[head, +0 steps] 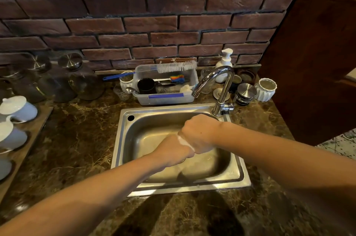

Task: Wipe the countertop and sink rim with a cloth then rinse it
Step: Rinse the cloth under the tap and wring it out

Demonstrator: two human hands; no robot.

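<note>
Cloth point(184, 142) shows only as a thin white strip squeezed between the left hand point(173, 148) and right hand point(198, 135), both fisted around it over the steel sink point(123, 139); most of it is hidden. Behind the sink, a clear plastic tub point(165, 99) holds a black cup point(146, 85), a steel scourer point(165, 91) and a colourful brush point(176, 79), with a white bottle brush point(176, 66) lying across its rim. Jars left of the sink are blurred.

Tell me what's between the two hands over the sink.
Head view: a strip of white cloth shows between the left hand and right hand, both gripping it.
</note>
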